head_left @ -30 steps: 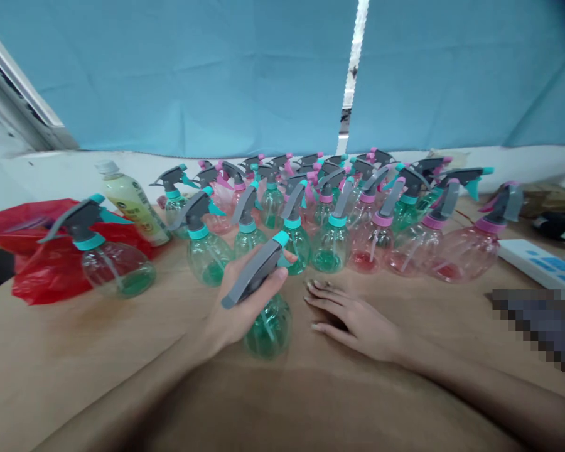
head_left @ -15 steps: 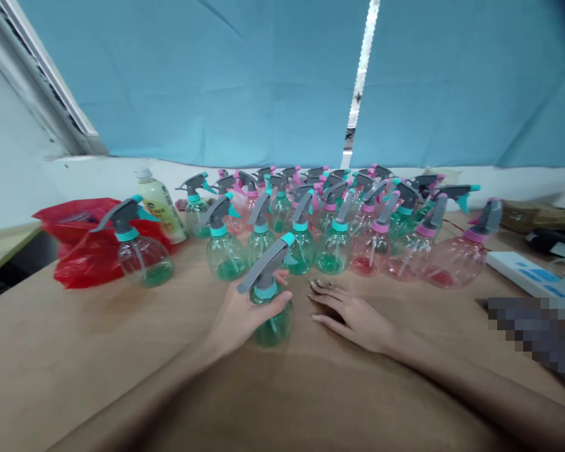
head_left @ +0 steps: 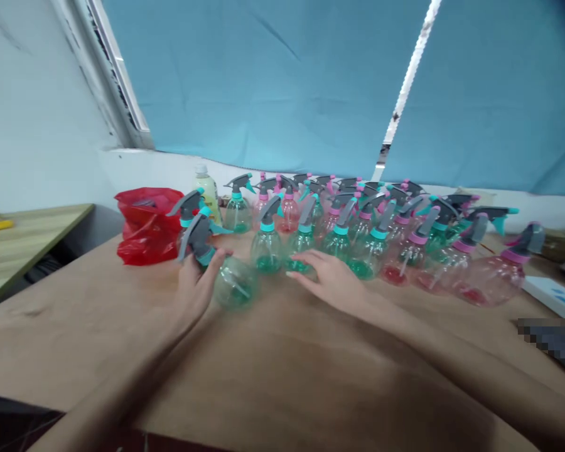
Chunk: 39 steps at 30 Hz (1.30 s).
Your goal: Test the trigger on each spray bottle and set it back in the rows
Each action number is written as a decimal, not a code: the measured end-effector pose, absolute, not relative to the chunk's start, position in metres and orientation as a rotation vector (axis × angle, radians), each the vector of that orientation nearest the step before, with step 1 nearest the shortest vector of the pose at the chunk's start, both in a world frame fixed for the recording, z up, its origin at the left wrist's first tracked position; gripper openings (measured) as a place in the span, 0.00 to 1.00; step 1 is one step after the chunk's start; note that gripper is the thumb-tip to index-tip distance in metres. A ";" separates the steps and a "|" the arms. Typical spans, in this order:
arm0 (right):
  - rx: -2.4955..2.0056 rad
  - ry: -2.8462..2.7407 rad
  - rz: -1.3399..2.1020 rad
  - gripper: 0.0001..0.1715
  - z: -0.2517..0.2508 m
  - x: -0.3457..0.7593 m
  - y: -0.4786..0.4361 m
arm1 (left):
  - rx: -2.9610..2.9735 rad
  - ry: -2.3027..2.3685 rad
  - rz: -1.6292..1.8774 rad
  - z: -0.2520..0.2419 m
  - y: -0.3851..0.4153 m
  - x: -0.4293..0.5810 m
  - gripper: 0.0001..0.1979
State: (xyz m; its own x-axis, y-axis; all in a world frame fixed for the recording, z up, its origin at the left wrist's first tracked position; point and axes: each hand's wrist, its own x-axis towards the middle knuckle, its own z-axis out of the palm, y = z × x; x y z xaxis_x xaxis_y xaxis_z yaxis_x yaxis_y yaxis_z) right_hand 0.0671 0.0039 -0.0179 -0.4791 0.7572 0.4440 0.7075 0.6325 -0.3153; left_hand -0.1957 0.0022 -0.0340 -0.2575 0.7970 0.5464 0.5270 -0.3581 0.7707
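- the hands are held apart from each other, low over the desk (head_left: 273,383).
- by the left hand (head_left: 195,289) a spray bottle (head_left: 235,285) with a teal collar is clamped at the neck; it is tilted, its grey head leaned to the left, and whether its blurred base touches the desk cannot be told.
- the right hand (head_left: 332,279) is kept loosely spread, thumb apart from fingers, just in front of a teal-collared bottle (head_left: 304,242); whether contact is made cannot be told.
- only a narrow gap is left between the held bottle and the leftmost front-row bottle (head_left: 266,248).
- behind the held bottle, another teal-collared sprayer (head_left: 187,208) is partly hidden, beside a red bag (head_left: 148,232) and a pale yellow bottle (head_left: 208,191).
- on the right, room is bounded by pink-collared bottles (head_left: 489,276), a white device (head_left: 553,294) and a pixelated dark object (head_left: 553,345).
- the widest open room is found nearer the person, between the forearms; the desk's near edge is seen at lower left.
- beyond the desk's left edge a separate wooden surface (head_left: 28,245) is seen.
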 end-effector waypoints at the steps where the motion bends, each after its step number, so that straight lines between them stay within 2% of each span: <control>1: -1.154 -2.262 0.115 0.21 -0.013 0.057 0.009 | 1.745 1.631 1.676 -0.033 0.007 -0.200 0.21; 6: -1.267 -2.153 0.057 0.28 -0.005 0.021 0.030 | 1.817 1.750 1.567 -0.021 0.024 -0.210 0.23; 13: -1.400 -2.075 0.058 0.34 -0.003 -0.003 0.046 | 1.919 1.847 1.386 -0.012 0.041 -0.207 0.21; 20: -1.495 -2.040 0.109 0.38 -0.003 -0.016 0.057 | 1.965 1.837 1.372 -0.017 0.067 -0.200 0.22; 26: -1.492 -1.993 0.173 0.45 -0.009 -0.021 0.067 | 1.991 1.798 1.398 -0.017 0.082 -0.198 0.21; 34: -1.510 -2.019 0.212 0.44 -0.008 -0.020 0.071 | 2.019 1.763 1.375 -0.014 0.084 -0.199 0.22; 39: -1.499 -2.045 0.180 0.44 -0.006 -0.018 0.066 | 1.979 1.776 1.401 -0.007 0.068 -0.197 0.32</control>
